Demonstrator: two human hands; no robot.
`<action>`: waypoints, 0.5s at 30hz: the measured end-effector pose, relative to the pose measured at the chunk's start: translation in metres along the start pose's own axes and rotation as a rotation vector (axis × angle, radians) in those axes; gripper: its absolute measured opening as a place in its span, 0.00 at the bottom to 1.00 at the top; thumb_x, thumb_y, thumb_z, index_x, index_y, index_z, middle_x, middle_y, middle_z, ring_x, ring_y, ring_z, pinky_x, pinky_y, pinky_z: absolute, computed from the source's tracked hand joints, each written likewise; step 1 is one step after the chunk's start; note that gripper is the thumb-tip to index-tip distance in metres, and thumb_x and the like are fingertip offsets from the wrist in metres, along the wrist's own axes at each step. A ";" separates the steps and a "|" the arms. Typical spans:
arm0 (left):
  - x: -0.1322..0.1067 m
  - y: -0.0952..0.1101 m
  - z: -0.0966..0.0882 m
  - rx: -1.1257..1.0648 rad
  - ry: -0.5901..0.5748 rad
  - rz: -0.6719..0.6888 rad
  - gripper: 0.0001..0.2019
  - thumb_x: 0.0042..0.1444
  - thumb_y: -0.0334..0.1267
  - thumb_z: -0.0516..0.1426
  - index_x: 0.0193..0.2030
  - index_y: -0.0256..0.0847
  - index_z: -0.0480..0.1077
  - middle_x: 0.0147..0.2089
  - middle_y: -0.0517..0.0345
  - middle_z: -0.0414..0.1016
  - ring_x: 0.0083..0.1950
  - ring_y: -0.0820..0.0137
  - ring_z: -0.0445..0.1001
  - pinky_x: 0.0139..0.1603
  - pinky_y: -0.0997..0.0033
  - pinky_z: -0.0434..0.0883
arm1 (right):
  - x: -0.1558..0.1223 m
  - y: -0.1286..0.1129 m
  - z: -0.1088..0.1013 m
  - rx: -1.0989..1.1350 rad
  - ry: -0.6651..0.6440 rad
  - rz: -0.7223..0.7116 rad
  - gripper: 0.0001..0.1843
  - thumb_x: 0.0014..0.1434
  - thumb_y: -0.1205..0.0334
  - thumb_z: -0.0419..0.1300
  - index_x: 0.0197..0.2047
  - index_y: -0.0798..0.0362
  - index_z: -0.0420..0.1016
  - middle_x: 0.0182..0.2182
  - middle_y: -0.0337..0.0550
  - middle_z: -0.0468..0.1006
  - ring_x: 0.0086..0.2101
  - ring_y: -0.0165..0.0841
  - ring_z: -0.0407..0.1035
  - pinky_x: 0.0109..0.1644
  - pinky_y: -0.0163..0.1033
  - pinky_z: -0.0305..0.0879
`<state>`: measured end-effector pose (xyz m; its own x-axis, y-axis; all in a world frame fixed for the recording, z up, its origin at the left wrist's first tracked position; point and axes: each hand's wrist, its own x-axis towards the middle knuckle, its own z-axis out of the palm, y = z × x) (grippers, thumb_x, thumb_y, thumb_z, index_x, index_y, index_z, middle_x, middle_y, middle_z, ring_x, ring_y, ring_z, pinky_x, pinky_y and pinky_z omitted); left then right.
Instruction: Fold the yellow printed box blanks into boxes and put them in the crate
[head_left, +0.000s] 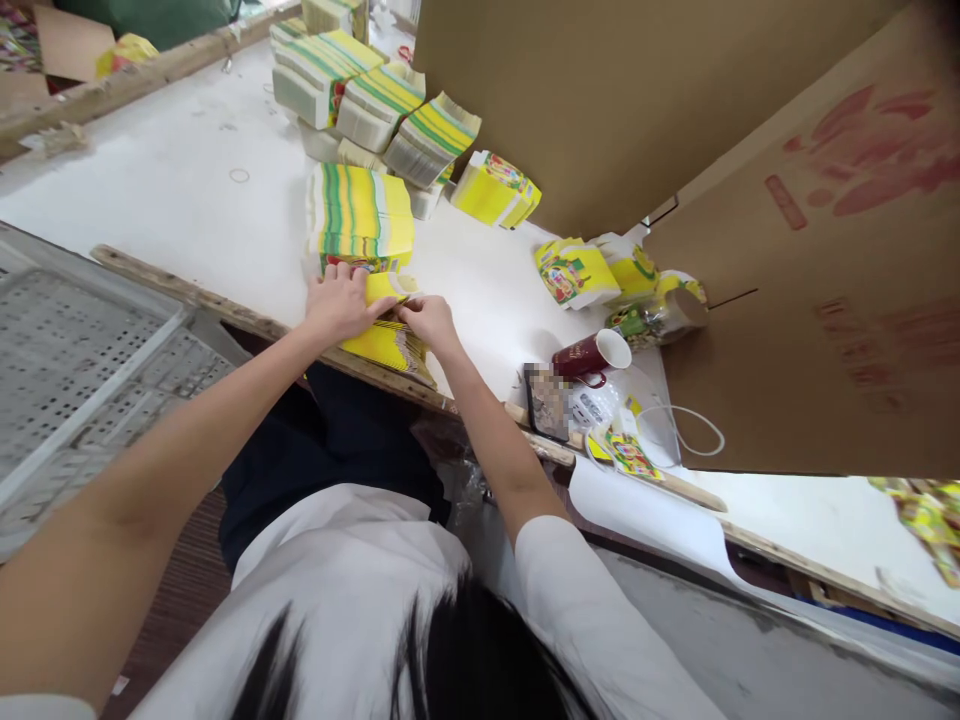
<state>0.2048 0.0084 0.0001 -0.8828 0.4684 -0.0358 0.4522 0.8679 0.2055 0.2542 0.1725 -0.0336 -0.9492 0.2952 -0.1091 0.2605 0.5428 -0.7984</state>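
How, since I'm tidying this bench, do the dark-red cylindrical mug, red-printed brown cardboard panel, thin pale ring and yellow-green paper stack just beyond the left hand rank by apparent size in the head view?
Largest to smallest:
1. Cardboard panel
2. Paper stack
3. Mug
4. Ring

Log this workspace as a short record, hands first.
left hand: on the yellow packaging, thumb spread out
right hand: fingers at the same packaging; exact grip unclear
just beyond left hand: yellow-green stack
beyond right forearm: maroon mug
far side and right: large brown cardboard
left of table: pale perforated crate
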 end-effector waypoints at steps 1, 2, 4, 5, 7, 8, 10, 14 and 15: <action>0.000 0.000 0.000 -0.004 0.002 -0.011 0.36 0.65 0.62 0.41 0.64 0.34 0.63 0.65 0.32 0.66 0.68 0.43 0.62 0.64 0.46 0.61 | 0.000 -0.001 -0.004 -0.042 0.007 -0.004 0.09 0.54 0.61 0.62 0.32 0.55 0.84 0.29 0.42 0.83 0.36 0.38 0.77 0.43 0.40 0.70; 0.000 0.001 0.000 -0.007 0.007 -0.019 0.35 0.65 0.61 0.41 0.64 0.34 0.63 0.65 0.32 0.66 0.68 0.44 0.62 0.64 0.46 0.61 | 0.000 -0.002 -0.008 -0.081 0.014 -0.014 0.09 0.54 0.63 0.61 0.32 0.55 0.84 0.30 0.42 0.83 0.36 0.38 0.76 0.43 0.40 0.69; 0.000 0.001 0.000 -0.014 0.020 -0.028 0.34 0.65 0.60 0.42 0.64 0.34 0.64 0.65 0.32 0.66 0.67 0.44 0.63 0.63 0.46 0.61 | -0.001 -0.003 -0.015 -0.137 0.016 -0.050 0.13 0.52 0.68 0.57 0.35 0.55 0.84 0.32 0.43 0.84 0.38 0.38 0.76 0.45 0.40 0.68; 0.000 0.001 0.000 -0.017 0.023 -0.035 0.34 0.64 0.60 0.42 0.64 0.34 0.64 0.65 0.32 0.66 0.67 0.44 0.63 0.63 0.46 0.61 | -0.003 -0.003 -0.018 -0.162 0.011 -0.074 0.15 0.51 0.70 0.56 0.36 0.55 0.84 0.34 0.44 0.84 0.39 0.38 0.75 0.46 0.41 0.68; 0.001 0.002 0.000 -0.022 0.017 -0.053 0.35 0.64 0.60 0.43 0.65 0.35 0.64 0.65 0.32 0.67 0.67 0.44 0.63 0.63 0.46 0.61 | -0.006 -0.003 -0.027 -0.199 -0.029 -0.121 0.18 0.50 0.72 0.54 0.37 0.56 0.84 0.35 0.45 0.84 0.40 0.39 0.74 0.47 0.41 0.67; 0.002 0.003 0.000 -0.023 0.010 -0.062 0.35 0.63 0.60 0.43 0.65 0.35 0.64 0.65 0.33 0.67 0.68 0.44 0.63 0.64 0.46 0.61 | -0.009 -0.003 -0.031 -0.208 -0.069 -0.142 0.18 0.49 0.73 0.54 0.36 0.56 0.84 0.34 0.44 0.84 0.39 0.38 0.74 0.47 0.41 0.66; 0.002 0.004 -0.001 -0.022 0.001 -0.075 0.35 0.63 0.61 0.44 0.65 0.35 0.64 0.65 0.33 0.67 0.67 0.44 0.63 0.64 0.46 0.61 | -0.016 -0.001 -0.042 -0.208 -0.198 -0.180 0.18 0.47 0.74 0.54 0.33 0.56 0.84 0.31 0.40 0.83 0.36 0.36 0.74 0.43 0.38 0.67; 0.003 0.005 -0.002 -0.011 0.004 -0.080 0.36 0.63 0.61 0.44 0.65 0.34 0.64 0.65 0.32 0.67 0.67 0.43 0.64 0.63 0.47 0.61 | -0.027 0.004 -0.060 -0.166 -0.457 -0.236 0.15 0.47 0.73 0.58 0.34 0.52 0.86 0.31 0.35 0.85 0.35 0.33 0.75 0.40 0.35 0.70; 0.002 0.005 -0.002 -0.009 0.004 -0.079 0.36 0.63 0.61 0.44 0.65 0.34 0.63 0.65 0.32 0.67 0.67 0.43 0.64 0.63 0.46 0.61 | -0.027 0.005 -0.062 -0.152 -0.482 -0.246 0.15 0.50 0.71 0.60 0.37 0.52 0.86 0.34 0.36 0.85 0.36 0.34 0.76 0.42 0.35 0.70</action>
<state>0.2049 0.0134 0.0027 -0.9160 0.3983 -0.0484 0.3804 0.9005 0.2109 0.2920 0.2163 0.0020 -0.9492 -0.2275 -0.2173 0.0102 0.6681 -0.7440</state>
